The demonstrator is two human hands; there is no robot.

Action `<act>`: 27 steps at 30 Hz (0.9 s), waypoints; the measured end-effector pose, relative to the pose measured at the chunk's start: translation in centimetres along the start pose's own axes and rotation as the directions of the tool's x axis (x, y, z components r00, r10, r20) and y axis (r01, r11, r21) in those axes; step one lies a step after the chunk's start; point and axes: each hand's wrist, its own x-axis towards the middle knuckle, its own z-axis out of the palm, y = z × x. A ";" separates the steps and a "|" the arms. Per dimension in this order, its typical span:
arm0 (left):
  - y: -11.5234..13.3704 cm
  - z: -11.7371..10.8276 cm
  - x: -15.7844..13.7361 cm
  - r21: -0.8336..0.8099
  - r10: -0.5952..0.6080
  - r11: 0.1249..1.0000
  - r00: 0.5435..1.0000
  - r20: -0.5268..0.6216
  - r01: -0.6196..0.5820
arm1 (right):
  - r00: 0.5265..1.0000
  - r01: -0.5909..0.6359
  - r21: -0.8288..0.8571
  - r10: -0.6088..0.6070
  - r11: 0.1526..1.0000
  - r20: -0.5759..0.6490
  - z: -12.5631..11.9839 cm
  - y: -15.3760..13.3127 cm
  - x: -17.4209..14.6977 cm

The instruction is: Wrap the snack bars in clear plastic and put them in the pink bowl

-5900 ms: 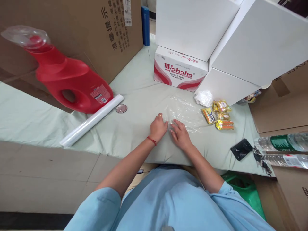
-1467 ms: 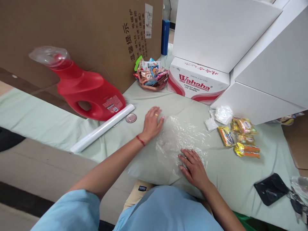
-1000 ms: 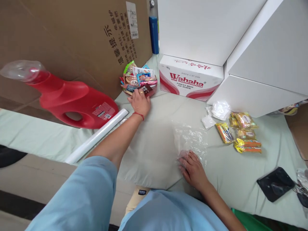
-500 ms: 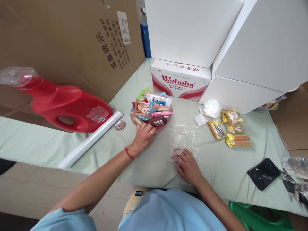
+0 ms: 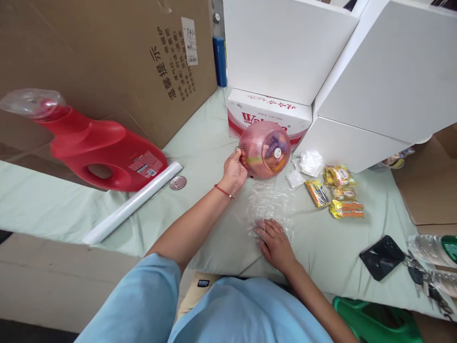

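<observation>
My left hand [image 5: 235,169] grips the rim side of a pink see-through ribbed bowl [image 5: 252,147]. The bowl is lifted and tipped away from me, so its round base faces my view. Coloured snack packets show faintly through the base; its opening is hidden. Lower down, my right hand [image 5: 274,242] lies flat with fingers stretched out on a clear crinkled plastic sheet or bag [image 5: 267,200]; which of the two I cannot tell. Right of the bowl are white crumpled plastic packets [image 5: 311,163] and several yellow snack packets [image 5: 341,175].
A red jug-like bottle [image 5: 107,152] and a white roll [image 5: 132,202] lie at the left, beside a round metallic disc [image 5: 177,183]. A Wahaha box [image 5: 267,105] stands behind the bowl. Large cardboard [image 5: 117,57] rises at the left. A black pouch [image 5: 382,257] lies right.
My left hand has lifted the snack-filled bowl off the table, moving it right and tipping it so the base faces me. My right hand stays on the clear plastic.
</observation>
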 end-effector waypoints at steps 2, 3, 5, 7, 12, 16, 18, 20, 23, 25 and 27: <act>-0.7 -0.1 0.5 -0.052 -0.140 0.989 0.990 -0.036 0.138 | 1.000 -0.003 0.002 0.003 1.000 0.001 0.0 0.0 0.0; -0.8 -0.2 0.5 -0.064 -0.183 0.981 0.982 -0.040 0.181 | 1.000 -0.006 0.002 0.006 1.000 0.000 0.1 0.1 -0.1; -0.3 -0.5 0.1 -0.080 -0.212 0.975 0.977 -0.036 0.208 | 1.000 -0.015 0.000 0.015 1.000 -0.007 0.2 0.1 -0.1; 1.2 -1.0 -0.6 -0.098 -0.202 0.975 0.979 -0.029 0.199 | 1.000 -0.021 -0.001 0.021 1.000 -0.013 0.3 0.2 -0.1; 8.1 -4.4 -3.8 -0.063 0.049 0.997 0.999 0.005 -0.048 | 1.000 -0.020 0.002 0.020 1.000 -0.006 0.3 0.3 0.0; 13.9 -8.4 -8.8 0.086 0.320 0.943 0.947 0.041 -0.322 | 1.000 -0.022 0.003 0.022 1.000 -0.009 0.2 0.2 0.1; 15.7 -10.5 -11.8 0.254 0.406 0.881 0.913 0.028 -0.399 | 1.000 -0.015 0.005 0.015 1.000 -0.011 0.2 0.3 0.1; 16.6 -12.9 -14.5 0.418 0.520 0.787 0.852 -0.053 -0.454 | 1.000 -0.012 0.001 0.012 1.000 -0.010 0.2 0.5 0.1; 16.4 -16.6 -18.1 0.652 0.618 0.661 0.762 -0.192 -0.372 | 1.000 -0.010 -0.017 0.010 1.000 0.001 0.4 0.7 0.0; 15.5 -18.5 -20.0 0.816 0.680 0.486 0.722 -0.128 -0.313 | 1.000 -0.015 -0.046 0.014 0.999 -0.003 0.4 0.5 -0.1; 14.4 -19.4 -21.2 0.930 0.695 0.210 0.715 0.075 -0.302 | 1.000 -0.020 -0.086 0.019 0.996 -0.009 0.1 0.0 -0.2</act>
